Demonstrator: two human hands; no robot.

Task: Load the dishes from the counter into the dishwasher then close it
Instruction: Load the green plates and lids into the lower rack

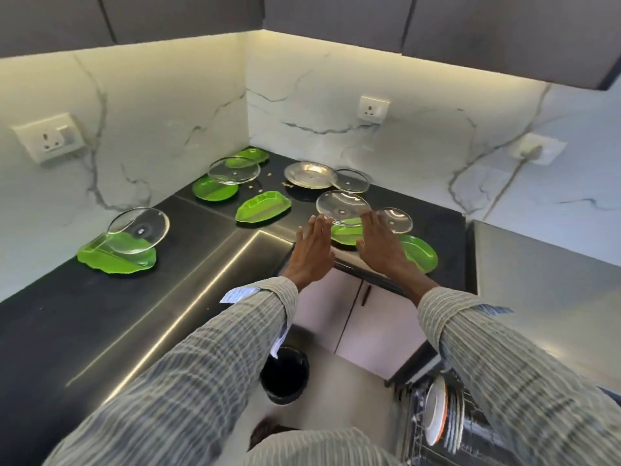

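Note:
Several green leaf-shaped plates and clear glass plates lie on the black counter (208,250). A clear glass plate (342,206) rests tilted on a green plate (346,234) at the counter's near edge. My left hand (312,250) and my right hand (379,243) are both open, fingers spread, one on each side of that glass plate and just short of it. A steel plate (309,175) sits further back. The dishwasher rack (470,428) at the lower right holds several upright plates (437,412).
More glass plates (234,170) (139,230) rest on green plates (117,260) to the left. A green plate (420,253) lies right of my right hand. A black bin (285,375) stands on the floor below. White cabinet doors (336,317) sit under the counter.

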